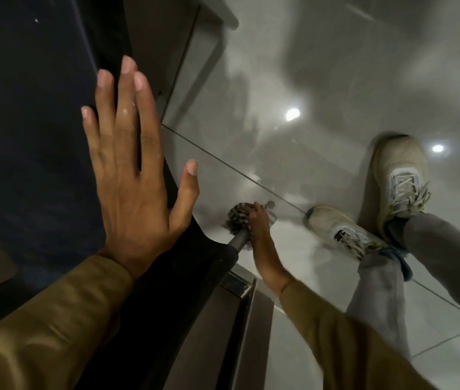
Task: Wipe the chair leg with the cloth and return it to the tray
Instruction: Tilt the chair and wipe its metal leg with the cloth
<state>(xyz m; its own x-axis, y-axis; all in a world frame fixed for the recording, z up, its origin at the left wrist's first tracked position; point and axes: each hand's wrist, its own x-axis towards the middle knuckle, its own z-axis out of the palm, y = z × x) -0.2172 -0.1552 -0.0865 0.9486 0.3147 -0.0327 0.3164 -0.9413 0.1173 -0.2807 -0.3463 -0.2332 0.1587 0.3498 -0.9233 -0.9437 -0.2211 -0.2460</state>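
I look straight down past the dark seat of a chair (26, 122). My left hand (136, 175) lies flat on that seat with the fingers spread and holds nothing. Below the seat edge a grey metal chair leg (238, 240) runs down toward the floor. My right hand (261, 235) reaches down and is closed around a striped cloth (237, 218) that is wrapped about the lower part of the leg. The leg's foot (270, 204) shows just past the cloth. No tray is in view.
The floor is glossy grey tile (321, 80) with bright light reflections. My two pale sneakers (400, 175) stand to the right of the leg. A brown panel with a metal edge (240, 285) lies under my right forearm.
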